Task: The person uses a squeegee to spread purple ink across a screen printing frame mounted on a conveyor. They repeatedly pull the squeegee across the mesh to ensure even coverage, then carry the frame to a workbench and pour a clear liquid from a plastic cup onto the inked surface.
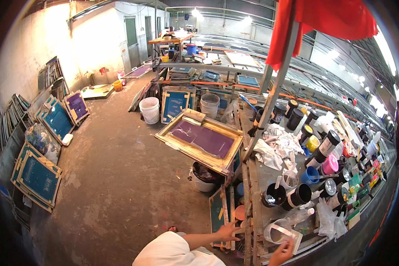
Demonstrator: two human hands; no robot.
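My left hand [228, 231] is stretched out beside the table's wooden edge, fingers spread, with nothing seen in it. A pinkish round container [240, 213] and a green-meshed screen frame [217, 210] stand just beyond it, below the tabletop. At the table's near corner, my right hand [283, 254] has its fingers closed at the edge of a pale flat board [297, 242]. Next to that board rests a whitish round tub [270, 231], partly covered by a light strip. A clear plastic bottle [300, 216] lies just past them.
Ink jars [297, 197], a blue cup [310, 175] and white rags [279, 144] crowd the table to the right. A purple screen frame [204, 138] juts out ahead above a lined bucket [204, 179]. More frames [40, 177] lean along the left wall. A metal post [270, 93] carries red cloth.
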